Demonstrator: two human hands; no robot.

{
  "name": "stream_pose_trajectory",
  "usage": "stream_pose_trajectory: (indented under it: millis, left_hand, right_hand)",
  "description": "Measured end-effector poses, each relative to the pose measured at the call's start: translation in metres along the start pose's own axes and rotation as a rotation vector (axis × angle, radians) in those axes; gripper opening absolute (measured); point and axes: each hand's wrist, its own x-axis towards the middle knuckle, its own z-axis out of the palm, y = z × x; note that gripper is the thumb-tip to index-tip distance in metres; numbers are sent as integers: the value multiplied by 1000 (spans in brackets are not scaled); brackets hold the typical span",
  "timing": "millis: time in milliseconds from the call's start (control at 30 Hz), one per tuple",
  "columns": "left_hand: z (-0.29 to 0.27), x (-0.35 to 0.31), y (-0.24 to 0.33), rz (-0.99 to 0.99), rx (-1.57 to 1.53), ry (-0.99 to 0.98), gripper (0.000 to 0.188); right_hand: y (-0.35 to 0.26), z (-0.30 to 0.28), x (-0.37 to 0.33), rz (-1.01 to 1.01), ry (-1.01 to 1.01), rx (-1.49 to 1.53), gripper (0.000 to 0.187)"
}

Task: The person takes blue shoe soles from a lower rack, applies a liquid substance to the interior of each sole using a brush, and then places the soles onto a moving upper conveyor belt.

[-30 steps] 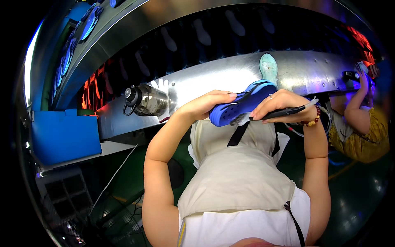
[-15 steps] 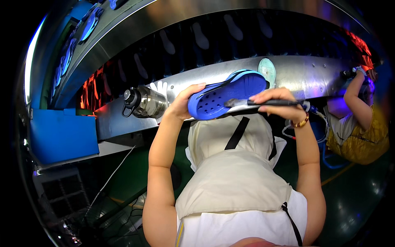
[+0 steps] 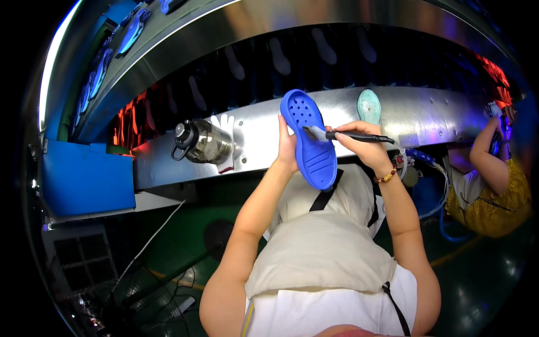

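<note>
A blue shoe sole (image 3: 317, 163) stands lengthwise in front of me, with a group of holes at its far end and raised ribs toward its near end. My left hand (image 3: 288, 147) is closed on its left edge, thumb upward and the other fingers partly hidden behind it. Pinched in my right hand (image 3: 365, 149) is a brush with a black handle (image 3: 370, 136). Its pale, dark-tipped bristles (image 3: 315, 133) rest on or just over the middle of the sole. Beyond my right hand, a mint-green oval sole-shaped piece (image 3: 369, 105) lies on the metal ledge (image 3: 261, 140).
A clear bottle with a black lid (image 3: 205, 141) lies on the ledge at left, over a white glove (image 3: 225, 124). Behind the ledge runs a dark slot with sole shapes and red glow. Blue soles (image 3: 133, 33) sit upper left. Another person's arm (image 3: 487, 147) works at right.
The blue sole has turned from lying crosswise to pointing away from me, its inner face toward me. My left hand moved right with it; the brush stays at its middle.
</note>
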Motion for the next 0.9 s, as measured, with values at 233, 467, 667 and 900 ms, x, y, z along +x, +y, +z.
stream_pose_trajectory:
  millis: [233, 467, 667, 900]
  left_hand:
    - [-2, -6, 17, 164, -2, 30, 90]
    - [31, -9, 15, 186, -33, -133, 91]
    - [34, -19, 34, 263, -1, -63, 93]
    - [38, -19, 47, 239, -7, -208, 87]
  right_hand:
    - [-23, 31, -43, -645, -295, -596, 15]
    - [-34, 19, -13, -376, -115, -275, 14]
    - [-39, 5, -32, -261, -386, -25, 18]
    - [-30, -1, -28, -404, -527, -115, 19]
